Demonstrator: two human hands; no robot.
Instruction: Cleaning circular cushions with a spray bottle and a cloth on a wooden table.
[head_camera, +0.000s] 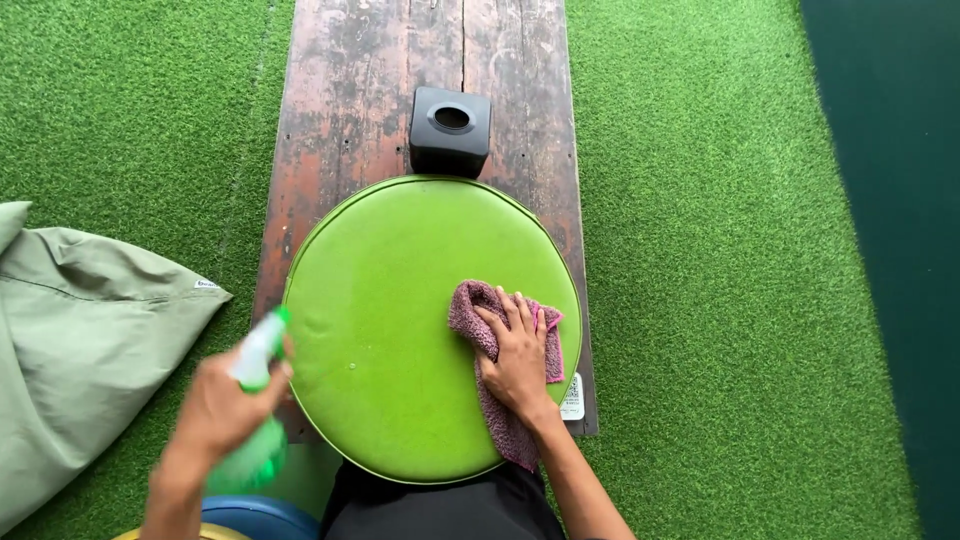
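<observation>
Near the left edge, a green spray bottle (258, 400) is clenched in the left hand (222, 405), nozzle aimed at the green cushion (390, 320); a pink cloth (490, 330) is pressed flat under the right hand (518, 355) for wiping.

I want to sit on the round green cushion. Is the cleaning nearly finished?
Hard to say how near. Done: the green cushion has small droplets on its left half, so it looks sprayed. In hand: the right hand presses a pink cloth flat on the cushion's right side, and the left hand holds a green spray bottle at the left edge. Left: the droplets on the left half look unwiped.

Green cushion (400, 330), mauve-pink cloth (500, 400)
</observation>
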